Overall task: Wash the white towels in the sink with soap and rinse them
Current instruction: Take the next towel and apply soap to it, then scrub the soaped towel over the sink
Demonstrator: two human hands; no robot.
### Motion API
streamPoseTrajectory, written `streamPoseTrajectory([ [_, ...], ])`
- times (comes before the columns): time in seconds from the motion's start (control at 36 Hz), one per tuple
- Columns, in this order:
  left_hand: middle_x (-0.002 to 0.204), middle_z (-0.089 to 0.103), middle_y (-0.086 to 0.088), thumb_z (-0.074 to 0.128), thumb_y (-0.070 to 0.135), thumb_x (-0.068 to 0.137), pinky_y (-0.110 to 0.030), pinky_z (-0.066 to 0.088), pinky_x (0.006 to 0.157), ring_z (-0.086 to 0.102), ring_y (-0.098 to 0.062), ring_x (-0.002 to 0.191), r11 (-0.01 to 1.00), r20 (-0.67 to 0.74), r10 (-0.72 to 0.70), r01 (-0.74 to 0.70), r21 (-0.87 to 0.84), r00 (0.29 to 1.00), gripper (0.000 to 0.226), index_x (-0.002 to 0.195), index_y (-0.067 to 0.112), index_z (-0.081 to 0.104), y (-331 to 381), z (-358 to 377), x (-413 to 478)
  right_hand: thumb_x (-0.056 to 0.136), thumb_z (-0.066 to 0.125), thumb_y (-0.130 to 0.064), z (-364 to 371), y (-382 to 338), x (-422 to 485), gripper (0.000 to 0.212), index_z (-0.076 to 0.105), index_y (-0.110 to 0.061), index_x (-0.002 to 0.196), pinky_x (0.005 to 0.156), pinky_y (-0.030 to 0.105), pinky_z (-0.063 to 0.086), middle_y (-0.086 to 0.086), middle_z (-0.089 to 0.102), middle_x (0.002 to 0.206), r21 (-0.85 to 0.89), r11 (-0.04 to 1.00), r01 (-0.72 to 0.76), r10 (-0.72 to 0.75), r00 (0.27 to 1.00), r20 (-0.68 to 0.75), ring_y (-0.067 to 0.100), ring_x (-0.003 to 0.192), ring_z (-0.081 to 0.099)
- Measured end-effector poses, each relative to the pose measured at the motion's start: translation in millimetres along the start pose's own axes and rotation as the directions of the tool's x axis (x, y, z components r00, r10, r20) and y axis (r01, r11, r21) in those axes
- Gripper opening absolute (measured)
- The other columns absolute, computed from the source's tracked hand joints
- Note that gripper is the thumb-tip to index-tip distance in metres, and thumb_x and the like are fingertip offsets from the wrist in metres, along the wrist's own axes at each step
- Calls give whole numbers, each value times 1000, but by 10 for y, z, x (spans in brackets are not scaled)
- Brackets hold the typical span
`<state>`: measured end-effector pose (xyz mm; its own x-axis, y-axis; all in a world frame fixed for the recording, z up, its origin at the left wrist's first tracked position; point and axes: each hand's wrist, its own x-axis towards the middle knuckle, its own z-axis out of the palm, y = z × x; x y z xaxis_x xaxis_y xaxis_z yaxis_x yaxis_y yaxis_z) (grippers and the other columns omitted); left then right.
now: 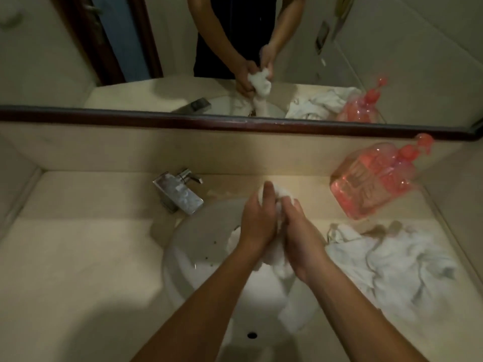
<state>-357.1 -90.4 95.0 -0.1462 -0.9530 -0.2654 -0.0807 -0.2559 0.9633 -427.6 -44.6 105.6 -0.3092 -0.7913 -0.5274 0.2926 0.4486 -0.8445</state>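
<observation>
Wringing a white towel (pixel 281 259) over the round white sink (pixel 201 231), both hands close around the bunched cloth: the left hand (pixel 257 220) curls over its upper end, the right hand (pixel 303 239) grips it just beside, fingers wrapped round the fabric. Most of the towel's middle is hidden between the palms; its tail hangs down into the basin, and the lower end blurs against the white porcelain. A heap of more white towels (pixel 389 265) lies on the table (pixel 78 252) to the right of the sink, touching its rim. Behind that heap stands a pink soap pump bottle (pixel 376 181), its label too blurred to read. The chrome faucet (pixel 179 192) sits at the sink's back left. The mirror (pixel 156 48) above repeats the hands, cut off at the upper arms
</observation>
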Motion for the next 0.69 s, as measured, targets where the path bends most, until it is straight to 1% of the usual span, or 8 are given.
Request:
streamPoseTrajectory([
  [0.06,105,78,-7,40,65,106,-33,53,86,72,-20,101,995,31,13,-16,98,999,63,109,14,77,-66,31,-49,73,63,-86,-45,75,113,78,60,-43,139,115,55,47,2,67,142,83,996,-22,26,998,-55,25,133,63],
  [0.08,102,78,-7,40,59,109,-32,53,82,72,-21,99,993,49,13,-19,118,999,60,106,13,78,-75,39,-59,72,60,-85,-62,81,136,75,63,-41,133,114,56,48,3,69,138,86,996,-16,22,997,-79,26,130,65],
  [0.17,91,77,-4,42,63,106,-31,53,77,72,-19,90,989,10,23,-24,148,1000,59,94,16,76,-106,-8,15,99,45,-65,46,93,-17,48,69,-29,118,110,53,52,5,74,122,68,997,23,-14,992,-126,24,119,70],
  [0.28,90,75,2,37,56,111,-26,54,77,69,-16,89,990,-18,-9,12,141,1000,57,94,19,76,-45,-59,171,115,33,-45,120,148,-151,38,66,-32,129,105,31,53,-6,73,126,32,995,90,-88,994,-65,5,118,68],
  [0.36,89,79,-1,31,71,101,-42,59,90,75,-22,92,991,53,-36,29,132,998,73,91,17,79,-37,54,96,109,35,-57,-6,16,104,51,62,-23,135,112,46,52,3,70,131,14,996,87,-81,971,-226,17,123,67],
  [0.42,95,81,-3,28,72,94,-40,57,91,75,-22,96,988,69,-24,13,151,997,74,92,19,80,-61,126,36,98,37,-67,-53,-39,226,67,60,-17,137,110,52,53,8,70,132,32,997,75,-63,960,-273,25,122,67],
  [0.56,79,75,2,31,61,111,-31,52,71,72,-19,82,991,-26,-70,73,113,997,68,84,16,75,-115,78,123,114,34,-47,70,109,-105,41,64,-28,135,96,28,55,-5,73,124,27,999,47,-44,992,-115,7,113,69],
  [0.69,90,82,0,32,82,93,-49,58,97,78,-23,94,982,96,-183,177,65,979,76,91,24,81,-277,35,8,116,34,-41,-138,152,239,42,67,-16,126,94,35,60,7,76,118,91,996,23,-4,979,-205,21,109,74],
])
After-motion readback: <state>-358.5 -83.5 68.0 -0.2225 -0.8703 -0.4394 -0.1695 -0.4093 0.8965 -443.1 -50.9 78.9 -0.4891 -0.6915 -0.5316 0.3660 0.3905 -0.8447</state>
